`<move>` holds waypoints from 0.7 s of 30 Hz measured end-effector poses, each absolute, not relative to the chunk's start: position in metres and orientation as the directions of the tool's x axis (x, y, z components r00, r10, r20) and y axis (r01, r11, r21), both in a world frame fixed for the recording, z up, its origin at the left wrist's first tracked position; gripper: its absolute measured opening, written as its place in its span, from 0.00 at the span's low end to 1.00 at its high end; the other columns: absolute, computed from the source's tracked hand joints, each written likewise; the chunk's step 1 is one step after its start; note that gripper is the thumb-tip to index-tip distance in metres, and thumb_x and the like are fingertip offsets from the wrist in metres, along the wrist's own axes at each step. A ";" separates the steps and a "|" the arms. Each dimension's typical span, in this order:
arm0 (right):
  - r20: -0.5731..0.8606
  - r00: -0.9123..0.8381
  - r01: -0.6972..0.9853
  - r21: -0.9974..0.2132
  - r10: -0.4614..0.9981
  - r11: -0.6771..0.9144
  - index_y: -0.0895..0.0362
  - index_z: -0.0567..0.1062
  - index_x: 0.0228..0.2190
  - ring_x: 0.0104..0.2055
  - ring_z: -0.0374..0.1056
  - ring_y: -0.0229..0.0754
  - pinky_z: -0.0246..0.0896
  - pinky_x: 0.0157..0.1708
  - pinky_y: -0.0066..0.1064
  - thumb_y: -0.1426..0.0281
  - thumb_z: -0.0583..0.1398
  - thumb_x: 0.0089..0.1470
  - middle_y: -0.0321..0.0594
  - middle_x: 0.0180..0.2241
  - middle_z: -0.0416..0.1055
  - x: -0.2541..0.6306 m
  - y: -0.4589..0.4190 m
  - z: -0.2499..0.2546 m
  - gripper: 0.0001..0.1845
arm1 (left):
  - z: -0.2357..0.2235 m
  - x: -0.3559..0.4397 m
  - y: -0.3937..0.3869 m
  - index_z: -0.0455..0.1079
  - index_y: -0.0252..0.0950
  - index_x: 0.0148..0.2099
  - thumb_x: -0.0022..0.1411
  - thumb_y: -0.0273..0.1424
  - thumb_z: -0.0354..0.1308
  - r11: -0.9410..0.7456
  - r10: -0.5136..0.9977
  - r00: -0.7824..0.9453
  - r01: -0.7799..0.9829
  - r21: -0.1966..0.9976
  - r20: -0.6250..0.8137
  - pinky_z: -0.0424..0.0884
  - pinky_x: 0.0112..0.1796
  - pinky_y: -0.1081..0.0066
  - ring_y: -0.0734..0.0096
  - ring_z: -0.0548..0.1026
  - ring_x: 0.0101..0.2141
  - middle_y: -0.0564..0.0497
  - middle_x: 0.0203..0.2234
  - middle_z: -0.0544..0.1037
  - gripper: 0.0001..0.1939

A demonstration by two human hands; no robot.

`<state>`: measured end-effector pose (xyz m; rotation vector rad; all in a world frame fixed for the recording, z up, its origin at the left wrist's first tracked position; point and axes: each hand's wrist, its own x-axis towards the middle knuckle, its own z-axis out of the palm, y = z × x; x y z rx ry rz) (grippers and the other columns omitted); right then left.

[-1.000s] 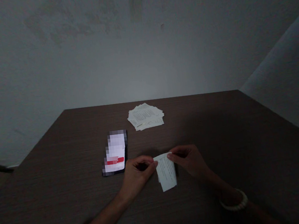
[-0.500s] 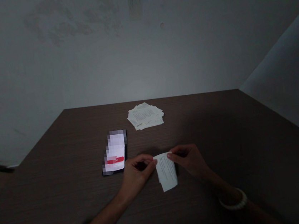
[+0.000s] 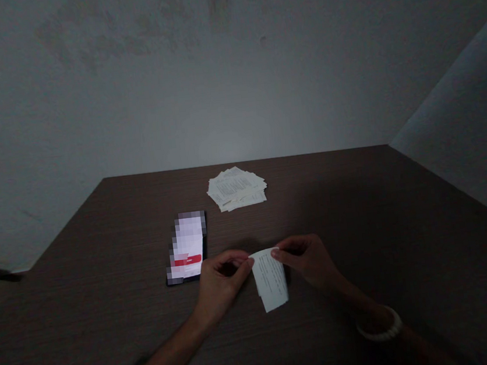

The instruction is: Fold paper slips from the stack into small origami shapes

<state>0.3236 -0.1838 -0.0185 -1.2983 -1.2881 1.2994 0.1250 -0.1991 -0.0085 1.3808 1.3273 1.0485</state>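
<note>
A small folded slip of printed paper [image 3: 269, 282] is stretched between my two hands near the front middle of the table. My left hand [image 3: 222, 281] pinches its upper left corner between thumb and fingertips. At the upper right corner, my right hand [image 3: 307, 260] has a thumb-and-finger pinch on the sheet. Lines of print face me, and the lower edge hangs loose with one layer showing below another. Behind my left hand lies a phone [image 3: 188, 241] with a lit, partly pixelated screen and a red bar.
A loose pile of printed paper slips [image 3: 237, 188] lies toward the back of the dark wooden table [image 3: 121, 231]. Behind the table rises a stained grey wall [image 3: 150, 99]. A white bracelet [image 3: 381, 331] circles my right wrist.
</note>
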 end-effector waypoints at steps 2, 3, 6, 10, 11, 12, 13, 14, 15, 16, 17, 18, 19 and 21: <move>-0.096 -0.079 0.085 -0.992 0.992 -0.089 0.56 0.81 0.25 0.29 0.76 0.45 0.70 0.28 0.32 0.64 0.69 0.42 0.40 0.26 0.79 0.323 -0.184 -0.019 0.08 | -0.008 0.125 -0.199 0.77 0.34 0.32 0.54 0.36 0.64 -0.005 0.999 0.048 0.220 0.975 -0.006 0.69 0.27 0.75 0.72 0.72 0.25 0.50 0.23 0.77 0.09; -0.094 -0.081 0.084 -0.993 0.992 -0.087 0.56 0.81 0.25 0.29 0.76 0.45 0.70 0.28 0.32 0.63 0.68 0.42 0.40 0.26 0.79 0.323 -0.184 -0.019 0.09 | -0.008 0.126 -0.199 0.77 0.34 0.33 0.54 0.36 0.64 -0.013 0.999 0.046 0.226 0.974 0.003 0.69 0.27 0.75 0.72 0.72 0.25 0.51 0.22 0.77 0.09; -0.085 -0.092 0.091 -0.993 0.992 -0.077 0.56 0.81 0.25 0.30 0.76 0.45 0.71 0.30 0.33 0.62 0.68 0.42 0.40 0.27 0.79 0.324 -0.184 -0.019 0.09 | -0.008 0.126 -0.199 0.77 0.34 0.33 0.54 0.35 0.64 -0.036 0.999 0.040 0.240 0.970 0.027 0.69 0.26 0.75 0.72 0.72 0.25 0.50 0.23 0.77 0.09; -0.088 -0.080 0.092 -0.992 0.993 -0.081 0.56 0.81 0.25 0.30 0.76 0.45 0.70 0.29 0.33 0.63 0.69 0.42 0.40 0.26 0.79 0.324 -0.184 -0.019 0.09 | -0.009 0.125 -0.199 0.78 0.35 0.33 0.55 0.35 0.63 -0.043 0.999 0.043 0.238 0.970 0.034 0.69 0.27 0.74 0.72 0.72 0.25 0.50 0.23 0.78 0.08; -0.087 -0.082 0.089 -0.993 0.993 -0.080 0.56 0.81 0.25 0.29 0.76 0.45 0.70 0.29 0.32 0.63 0.69 0.42 0.40 0.26 0.79 0.325 -0.184 -0.019 0.09 | -0.009 0.125 -0.199 0.78 0.35 0.33 0.55 0.35 0.63 -0.043 0.998 0.044 0.237 0.970 0.033 0.69 0.27 0.74 0.71 0.72 0.25 0.50 0.23 0.78 0.08; -0.084 -0.090 0.088 -0.993 0.992 -0.076 0.56 0.81 0.25 0.29 0.76 0.45 0.70 0.29 0.32 0.64 0.69 0.42 0.40 0.26 0.79 0.325 -0.184 -0.019 0.08 | -0.009 0.125 -0.199 0.78 0.35 0.33 0.55 0.35 0.63 -0.041 0.999 0.044 0.237 0.971 0.032 0.69 0.27 0.74 0.71 0.72 0.25 0.50 0.23 0.78 0.08; -0.079 -0.100 0.089 -0.994 0.992 -0.070 0.56 0.81 0.25 0.30 0.76 0.45 0.70 0.29 0.32 0.64 0.69 0.42 0.40 0.26 0.79 0.325 -0.184 -0.019 0.08 | -0.009 0.125 -0.199 0.78 0.35 0.32 0.55 0.35 0.64 -0.036 0.999 0.042 0.237 0.971 0.027 0.69 0.27 0.74 0.71 0.72 0.25 0.50 0.23 0.78 0.08; -0.074 -0.107 0.090 -0.994 0.991 -0.065 0.56 0.81 0.25 0.30 0.75 0.44 0.69 0.29 0.31 0.64 0.69 0.43 0.40 0.26 0.79 0.325 -0.184 -0.019 0.08 | -0.009 0.125 -0.199 0.78 0.35 0.32 0.54 0.34 0.64 -0.030 0.999 0.039 0.237 0.971 0.021 0.69 0.27 0.74 0.71 0.72 0.25 0.50 0.24 0.78 0.08; -0.072 -0.109 0.088 -0.994 0.991 -0.062 0.56 0.81 0.25 0.30 0.75 0.44 0.69 0.29 0.31 0.64 0.69 0.43 0.40 0.27 0.79 0.325 -0.184 -0.019 0.09 | -0.009 0.124 -0.198 0.78 0.34 0.32 0.54 0.34 0.64 -0.023 0.999 0.039 0.234 0.972 0.014 0.69 0.27 0.74 0.71 0.72 0.25 0.50 0.24 0.78 0.08; -0.071 -0.111 0.083 -0.995 0.991 -0.062 0.56 0.81 0.25 0.29 0.75 0.44 0.69 0.29 0.31 0.64 0.69 0.43 0.40 0.27 0.79 0.325 -0.184 -0.019 0.09 | -0.009 0.124 -0.198 0.78 0.34 0.31 0.54 0.34 0.64 -0.016 0.999 0.041 0.230 0.973 0.006 0.68 0.27 0.75 0.72 0.72 0.25 0.50 0.24 0.78 0.08; -0.073 -0.117 0.077 -0.995 0.990 -0.064 0.56 0.80 0.25 0.29 0.75 0.44 0.68 0.29 0.31 0.63 0.68 0.44 0.40 0.26 0.79 0.325 -0.183 -0.019 0.09 | -0.010 0.124 -0.198 0.78 0.34 0.31 0.54 0.34 0.64 -0.008 0.999 0.045 0.222 0.975 -0.002 0.68 0.26 0.75 0.72 0.72 0.25 0.50 0.24 0.78 0.08; -0.074 -0.124 0.071 -0.995 0.990 -0.065 0.56 0.80 0.25 0.29 0.75 0.43 0.68 0.29 0.31 0.63 0.67 0.45 0.39 0.26 0.79 0.325 -0.183 -0.019 0.09 | -0.011 0.124 -0.198 0.78 0.34 0.31 0.54 0.34 0.64 0.002 0.999 0.048 0.214 0.977 -0.013 0.67 0.26 0.75 0.72 0.72 0.25 0.50 0.24 0.78 0.08; -0.074 -0.134 0.067 -0.996 0.988 -0.065 0.56 0.80 0.25 0.28 0.74 0.42 0.67 0.28 0.30 0.63 0.66 0.46 0.39 0.26 0.79 0.325 -0.183 -0.019 0.09 | -0.011 0.124 -0.198 0.78 0.34 0.31 0.54 0.34 0.64 0.015 0.998 0.049 0.204 0.979 -0.026 0.67 0.25 0.75 0.72 0.71 0.24 0.50 0.23 0.78 0.08; -0.067 -0.159 0.073 -0.996 0.985 -0.056 0.56 0.80 0.26 0.27 0.73 0.41 0.66 0.28 0.29 0.62 0.64 0.49 0.38 0.25 0.78 0.326 -0.182 -0.020 0.10 | -0.013 0.124 -0.197 0.78 0.34 0.31 0.54 0.34 0.64 0.038 0.998 0.049 0.185 0.982 -0.048 0.66 0.25 0.75 0.73 0.71 0.23 0.50 0.23 0.78 0.07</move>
